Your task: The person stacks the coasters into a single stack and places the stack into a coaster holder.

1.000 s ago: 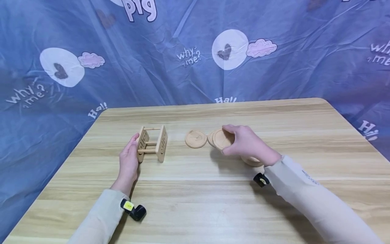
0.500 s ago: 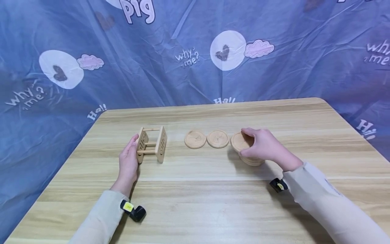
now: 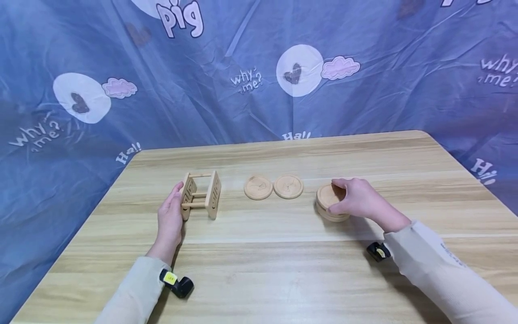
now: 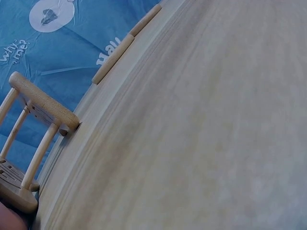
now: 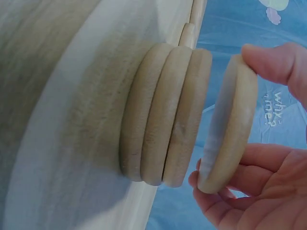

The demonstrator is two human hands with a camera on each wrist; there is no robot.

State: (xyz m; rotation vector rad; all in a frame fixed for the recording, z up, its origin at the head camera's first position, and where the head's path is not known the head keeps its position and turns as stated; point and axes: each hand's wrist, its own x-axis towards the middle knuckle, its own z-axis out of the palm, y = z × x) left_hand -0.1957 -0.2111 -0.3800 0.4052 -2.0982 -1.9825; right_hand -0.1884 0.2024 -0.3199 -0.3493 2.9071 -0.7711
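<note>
My right hand pinches a round wooden coaster by its rim, thumb on one side and fingers on the other. In the right wrist view a gap shows between it and a stack of three coasters on the table. My left hand rests along the outer left side of a small wooden coaster rack, its fingers fairly straight. The rack has two carved side panels joined by rods, and no coaster is in it. Between rack and stack, two engraved coasters lie flat side by side, a left one and a right one.
The wood-grain table carries everything. Behind it hangs a blue printed cloth. A small black camera sits on each wrist, the left camera close to the tabletop.
My right hand has carried the coaster rightward from above the right flat coaster to over the stack, uncovering that flat coaster. The left hand and rack have stayed in place.
</note>
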